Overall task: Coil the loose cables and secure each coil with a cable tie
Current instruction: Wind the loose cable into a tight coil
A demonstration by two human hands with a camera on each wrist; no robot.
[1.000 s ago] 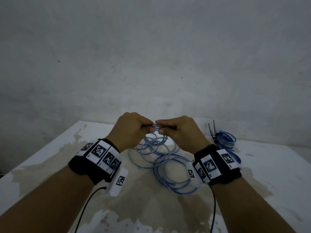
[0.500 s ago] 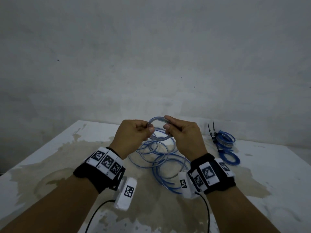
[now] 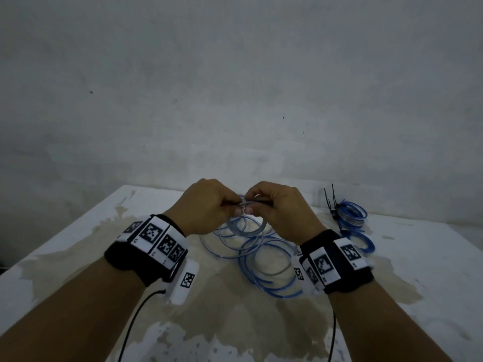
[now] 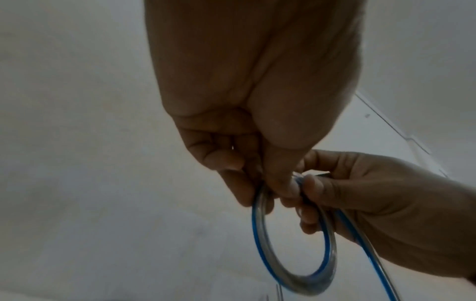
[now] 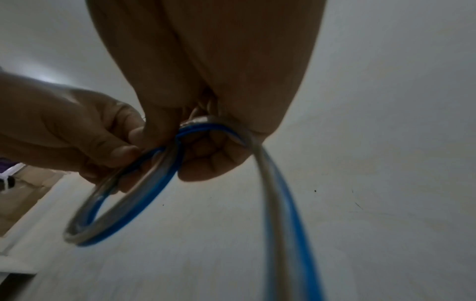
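Hands drawing closer again, small loop tipping flat; left hand [image 3: 206, 205] and right hand [image 3: 277, 207] both pinching blue cable [image 3: 264, 259] above table [image 3: 418, 257].

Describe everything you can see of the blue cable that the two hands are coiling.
The blue cable is thin, clear-looking tubing with a blue stripe along it. Most of it lies in loose overlapping loops on the stained white table. One small loop is raised above the table, pinched at its top by the left hand and the right hand; a strand trails down from the right hand.
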